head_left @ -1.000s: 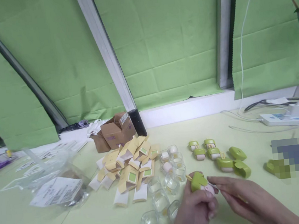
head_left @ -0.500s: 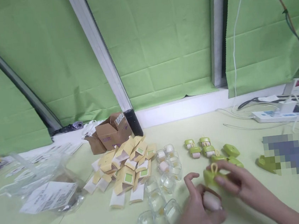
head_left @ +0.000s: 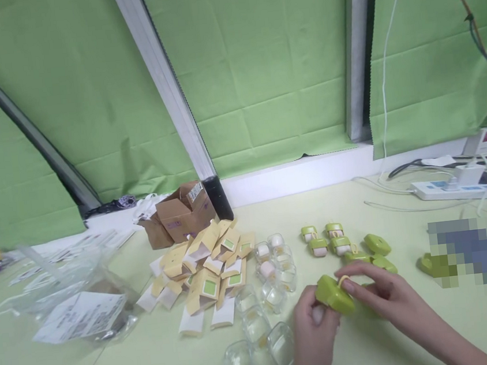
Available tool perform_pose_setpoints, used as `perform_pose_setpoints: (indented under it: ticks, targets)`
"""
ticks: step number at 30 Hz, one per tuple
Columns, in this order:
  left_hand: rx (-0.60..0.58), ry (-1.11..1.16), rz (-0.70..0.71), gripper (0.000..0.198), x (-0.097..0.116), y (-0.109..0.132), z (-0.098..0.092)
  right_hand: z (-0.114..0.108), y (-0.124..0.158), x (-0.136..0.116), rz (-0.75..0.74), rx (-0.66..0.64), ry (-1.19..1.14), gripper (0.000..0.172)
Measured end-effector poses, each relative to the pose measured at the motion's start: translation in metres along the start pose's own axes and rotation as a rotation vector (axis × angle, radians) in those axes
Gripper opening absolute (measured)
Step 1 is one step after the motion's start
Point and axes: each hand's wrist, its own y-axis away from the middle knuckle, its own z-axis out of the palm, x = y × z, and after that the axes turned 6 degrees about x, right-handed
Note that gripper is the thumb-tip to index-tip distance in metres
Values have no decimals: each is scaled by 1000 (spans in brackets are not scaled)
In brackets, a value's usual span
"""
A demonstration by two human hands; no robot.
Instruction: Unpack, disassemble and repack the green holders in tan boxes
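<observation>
My left hand [head_left: 312,335] is closed around a small whitish rounded piece [head_left: 319,314], most of it hidden by the fingers. Over that piece sits a tilted green cap [head_left: 334,295] with a yellow loop. My right hand [head_left: 383,292] grips the cap at its loop side, thumb and fingers pinched together. Whether cap and piece are fully joined I cannot tell. Just beyond the hands stand several green-capped pieces with pinkish-white bodies [head_left: 319,248]. Loose green caps [head_left: 377,244] lie beside them, and another green cap [head_left: 435,265] rests farther right.
Clear plastic cases [head_left: 255,325], a few holding white or pink pieces, lie left of my hands. Farther left are a heap of yellow cartons [head_left: 202,288], a brown cardboard box [head_left: 186,214] and a clear plastic bag [head_left: 122,317]. A power strip [head_left: 439,188] with cables lies back right.
The green cap has moved down and left onto the whitish piece and tilted over. My left hand has turned and closed more around that piece; both hands have come together.
</observation>
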Motion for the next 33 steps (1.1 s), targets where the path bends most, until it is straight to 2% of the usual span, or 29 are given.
perform_pose_setpoints:
  ticks: [3, 10, 18, 19, 21, 22, 24, 26, 28, 31, 33]
  targets:
    - [11, -39, 57, 20, -3, 0, -2, -3, 0, 3, -12, 2, 59, 26]
    - [-83, -154, 92, 13, -6, 1, -6, -10, 1, 7, -104, -98, 229, 27]
    - [-106, -100, 74, 4, -8, -3, -7, -11, -4, 8, -146, -179, 89, 27]
    - [-108, -104, 82, 2, -7, -2, -7, -9, -3, 10, -127, -177, 96, 29]
    - [-155, -156, 104, 3, 0, -1, -10, -6, -1, 13, -55, -176, 115, 45]
    - [-190, -215, 115, 5, 5, -1, -13, -5, 0, 14, -14, -158, 122, 51]
    - [-202, -396, 131, 10, 21, -6, -24, -6, -1, 16, 53, -74, 111, 51]
    - [-108, -669, 161, 16, 42, -19, -38, -10, -4, 15, 104, 45, 69, 52]
    - [-27, -1072, 266, 14, 61, -42, -52, -14, -6, 12, 132, 166, 17, 54]
    - [-33, -1257, 235, 9, 77, -83, -63, -15, -5, 4, 119, 252, -10, 50]
    - [-88, -1323, 190, 12, 77, -107, -63, -14, -4, 0, 91, 238, 28, 50]
